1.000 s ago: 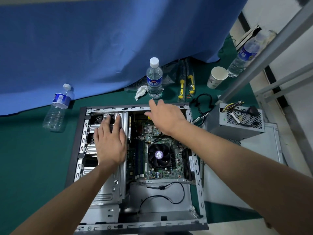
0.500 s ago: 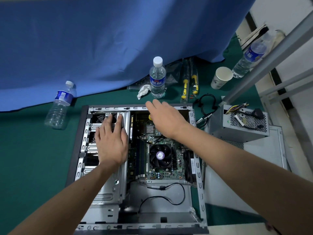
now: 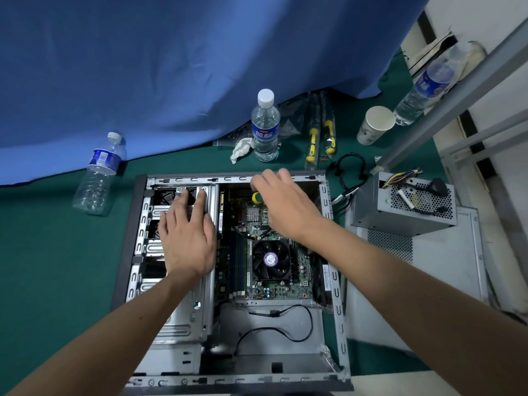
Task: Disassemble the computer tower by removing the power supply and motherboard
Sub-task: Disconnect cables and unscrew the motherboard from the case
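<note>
The open computer case (image 3: 338,310) lies flat on the green table. Inside it sits the green motherboard (image 3: 300,270) with its black CPU fan (image 3: 271,260). The grey power supply (image 3: 405,215) stands outside the case at the right, on the removed side panel (image 3: 445,281). My left hand (image 3: 185,238) rests flat on the metal drive cage (image 3: 197,318), fingers straight. My right hand (image 3: 285,204) is over the motherboard's far end, fingers curled down around the yellow-and-black handle of a screwdriver (image 3: 255,197); its shaft is hidden.
Behind the case stand a water bottle (image 3: 265,130), a crumpled tissue (image 3: 241,150), two packaged yellow screwdrivers (image 3: 320,138) and a paper cup (image 3: 374,125). Another bottle (image 3: 98,174) lies at the left. A loose black cable (image 3: 347,170) and a grey frame post (image 3: 445,95) are at the right.
My right hand's fingers have gone from straight to curled down over the yellow handle. My left hand has stayed flat on the drive cage.
</note>
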A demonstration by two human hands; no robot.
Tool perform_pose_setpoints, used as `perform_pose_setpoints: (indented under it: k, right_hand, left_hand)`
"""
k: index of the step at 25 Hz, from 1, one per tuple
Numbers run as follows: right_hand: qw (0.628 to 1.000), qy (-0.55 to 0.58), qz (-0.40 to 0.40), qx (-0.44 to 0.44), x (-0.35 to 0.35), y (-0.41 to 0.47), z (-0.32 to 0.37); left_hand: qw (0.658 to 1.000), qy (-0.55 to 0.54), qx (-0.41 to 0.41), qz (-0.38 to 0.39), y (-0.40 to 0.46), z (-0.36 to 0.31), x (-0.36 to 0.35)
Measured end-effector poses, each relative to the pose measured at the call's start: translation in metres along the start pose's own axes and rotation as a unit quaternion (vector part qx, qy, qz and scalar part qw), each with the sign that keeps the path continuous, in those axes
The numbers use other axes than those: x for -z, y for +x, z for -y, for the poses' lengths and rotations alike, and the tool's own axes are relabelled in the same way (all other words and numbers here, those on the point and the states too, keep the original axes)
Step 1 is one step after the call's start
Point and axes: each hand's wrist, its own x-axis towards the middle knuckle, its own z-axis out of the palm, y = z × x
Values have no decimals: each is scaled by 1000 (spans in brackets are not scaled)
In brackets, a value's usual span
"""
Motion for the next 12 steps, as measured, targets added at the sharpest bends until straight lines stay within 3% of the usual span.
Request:
perform_pose_setpoints:
  k: [3,9,12]
  right_hand:
    - [997,-1,-19,-71,0,2,4]
    - [999,-19,-9,45,10,20,17]
    - [998,-40,-10,54,11,24,25]
  left_hand:
    - [1000,0,2,-1,0,0,1]
    - [1000,0,3,-2,0,0,1]
    - [1000,-1,2,0,0,1,-1]
